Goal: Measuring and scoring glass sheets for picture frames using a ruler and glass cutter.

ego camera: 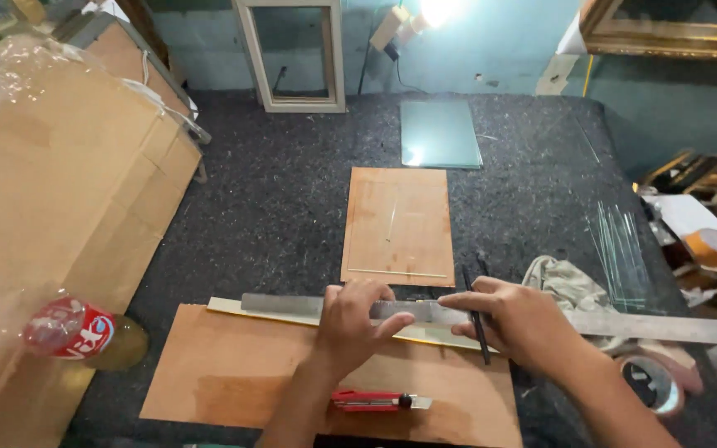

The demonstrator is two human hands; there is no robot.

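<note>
Left hand (350, 319) fingers were spread flat, pressing the metal ruler (491, 317) onto the pale strip (292, 315) along the near board's (242, 373) far edge. Right hand (520, 319) pinched a black pen (475, 319) against the ruler. I saw a red utility knife (375, 401) just behind, on the board.

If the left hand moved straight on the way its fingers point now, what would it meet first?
The left hand points up-right along the steel ruler; it would probably first meet the right hand, holding a dark pencil.

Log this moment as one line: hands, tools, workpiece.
left hand: pressing steel ruler | right hand: holding black pen at ruler edge | workpiece: brown board | idle: red utility knife
</note>
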